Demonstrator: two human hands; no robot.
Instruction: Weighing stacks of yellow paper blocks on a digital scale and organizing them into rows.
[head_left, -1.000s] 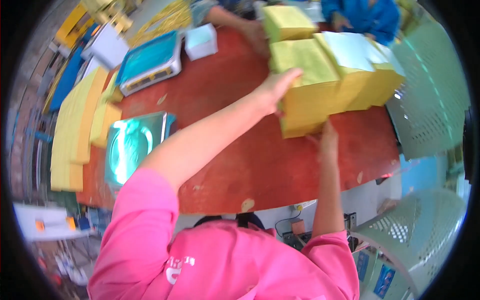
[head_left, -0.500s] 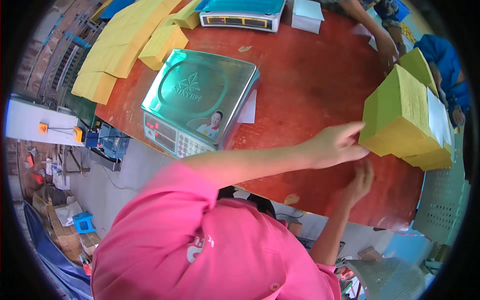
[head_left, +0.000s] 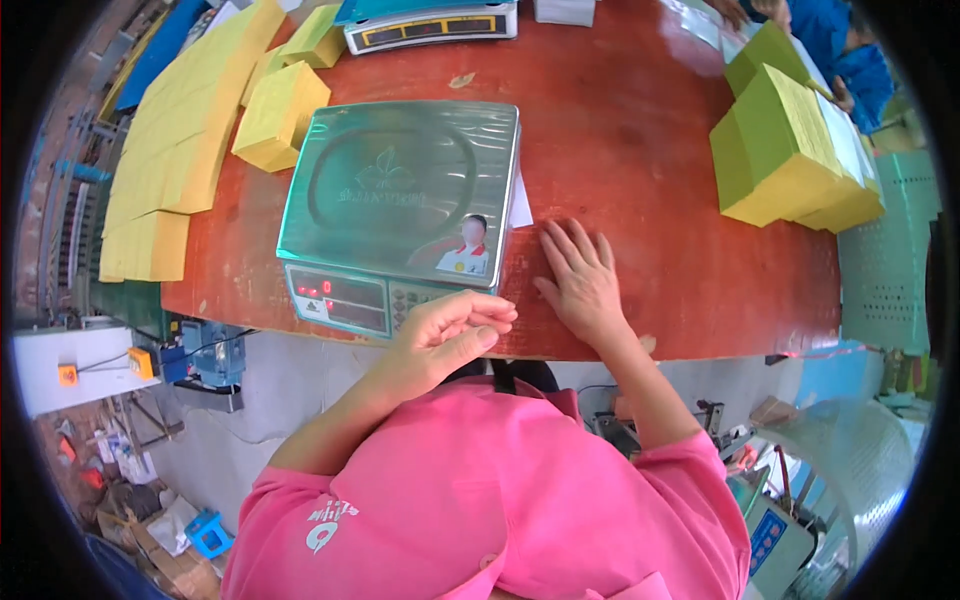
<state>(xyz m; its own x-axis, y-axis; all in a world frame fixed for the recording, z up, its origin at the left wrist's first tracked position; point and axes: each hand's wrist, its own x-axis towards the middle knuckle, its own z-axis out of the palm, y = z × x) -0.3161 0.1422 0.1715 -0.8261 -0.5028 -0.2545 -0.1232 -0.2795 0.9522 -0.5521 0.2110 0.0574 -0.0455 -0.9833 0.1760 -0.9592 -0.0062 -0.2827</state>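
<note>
By the near edge of the table (head_left: pixel 640 130), the left hand (head_left: pixel 450 332) is loosely curled, nothing visible in it; the right hand (head_left: pixel 584 286) lies spread on the table. Farther in, on the table's near-left part, the metal-topped scale (head_left: pixel 392 205) looks heavy and stiff, its top probably slippery, best gripped beneath both sides.

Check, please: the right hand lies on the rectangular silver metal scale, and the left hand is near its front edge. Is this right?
No: in the head view, the right hand lies on the red tabletop, beside the scale. The rest stands.
</note>
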